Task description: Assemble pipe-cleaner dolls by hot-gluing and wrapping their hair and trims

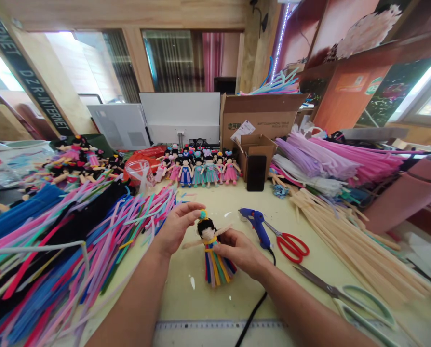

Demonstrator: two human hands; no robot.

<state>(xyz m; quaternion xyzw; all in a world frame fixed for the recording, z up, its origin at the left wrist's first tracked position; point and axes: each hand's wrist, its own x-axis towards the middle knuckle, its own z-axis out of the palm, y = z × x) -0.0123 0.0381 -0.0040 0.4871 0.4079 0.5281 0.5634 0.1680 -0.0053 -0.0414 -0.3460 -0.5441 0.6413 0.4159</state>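
A small pipe-cleaner doll [219, 262] with black hair and a skirt of many-coloured strips stands over the middle of the table. My right hand [239, 250] grips its body from the right, thumb across the waist. At the top of the doll's head, the fingertips of my left hand [179, 224] pinch a small yellow and teal ornament [203, 215]. The doll's pale arms stick out to both sides. Just right of my right hand lie a blue glue gun [257, 225] and red-handled scissors [290, 245].
Coloured pipe cleaners [103, 236] heap up on the left, beige ones [353, 246] on the right. Finished dolls [204, 168] stand in rows behind, beside a black phone [256, 173]. Green-handled scissors [345, 294] lie front right. A ruler [201, 326] and the glue gun's cord [255, 311] are in front.
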